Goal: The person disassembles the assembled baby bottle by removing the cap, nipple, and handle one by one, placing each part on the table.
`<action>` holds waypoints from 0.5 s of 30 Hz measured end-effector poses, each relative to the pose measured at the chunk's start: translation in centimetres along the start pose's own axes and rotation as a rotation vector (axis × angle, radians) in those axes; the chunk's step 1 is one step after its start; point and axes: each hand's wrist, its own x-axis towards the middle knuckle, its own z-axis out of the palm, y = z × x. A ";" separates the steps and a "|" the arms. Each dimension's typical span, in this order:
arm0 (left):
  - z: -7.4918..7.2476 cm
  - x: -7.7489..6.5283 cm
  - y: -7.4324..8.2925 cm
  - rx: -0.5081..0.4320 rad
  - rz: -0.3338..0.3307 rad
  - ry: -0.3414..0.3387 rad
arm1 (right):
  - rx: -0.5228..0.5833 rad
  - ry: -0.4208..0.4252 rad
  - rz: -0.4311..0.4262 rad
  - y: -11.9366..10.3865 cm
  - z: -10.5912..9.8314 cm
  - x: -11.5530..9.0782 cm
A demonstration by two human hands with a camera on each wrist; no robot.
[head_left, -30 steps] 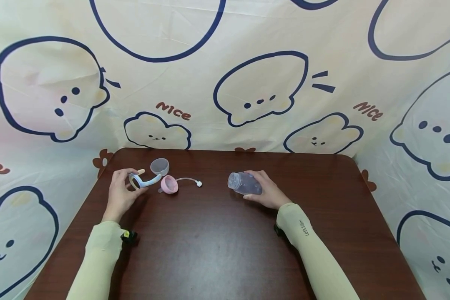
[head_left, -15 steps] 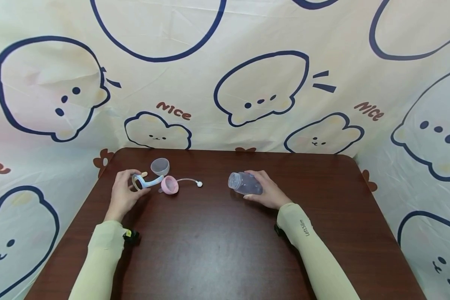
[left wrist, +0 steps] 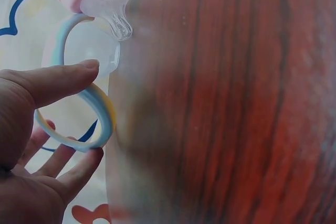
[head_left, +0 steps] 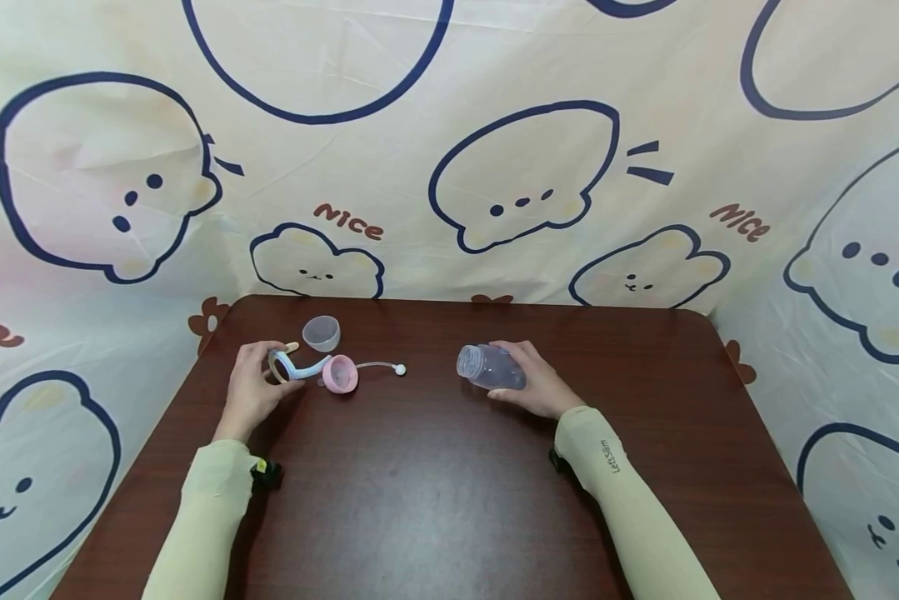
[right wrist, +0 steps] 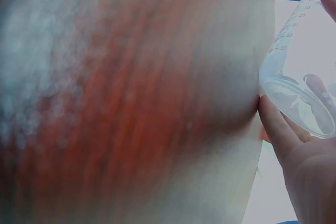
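My left hand (head_left: 252,390) grips the blue-and-yellow bottle handle (left wrist: 105,113), thumb on one side and fingers on the other. In the head view the handle's far end reaches the pink collar (head_left: 340,374), out of which a clear nipple (left wrist: 113,9) points in the left wrist view. From this collar a thin straw tube (head_left: 377,364) with a white weighted end (head_left: 400,369) runs right. Just behind lies a clear dome cap (head_left: 321,332). On the right side, my right hand (head_left: 533,385) holds a clear baby bottle (head_left: 492,367), tilted, its uncovered threaded mouth facing left.
The dark brown wooden table (head_left: 419,483) has rounded back corners. Close behind it and at both sides hangs a pale cloth (head_left: 389,167) with cartoon outlines. The bottle's wall carries printed measuring marks (right wrist: 286,32).
My left hand has moved slightly right with the bottle handle, whose end now comes up to the pink collar. My right hand and the baby bottle stay in place.
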 end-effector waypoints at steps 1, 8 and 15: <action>0.0 0.0 0.0 0.000 -0.005 -0.004 | -0.001 0.000 0.000 0.0 0.0 0.0; 0.1 0.0 -0.3 0.006 -0.020 -0.023 | -0.003 0.005 -0.001 0.0 0.1 0.0; 0.1 0.0 -0.3 -0.009 -0.026 -0.037 | -0.002 0.003 -0.002 -0.1 0.0 -0.1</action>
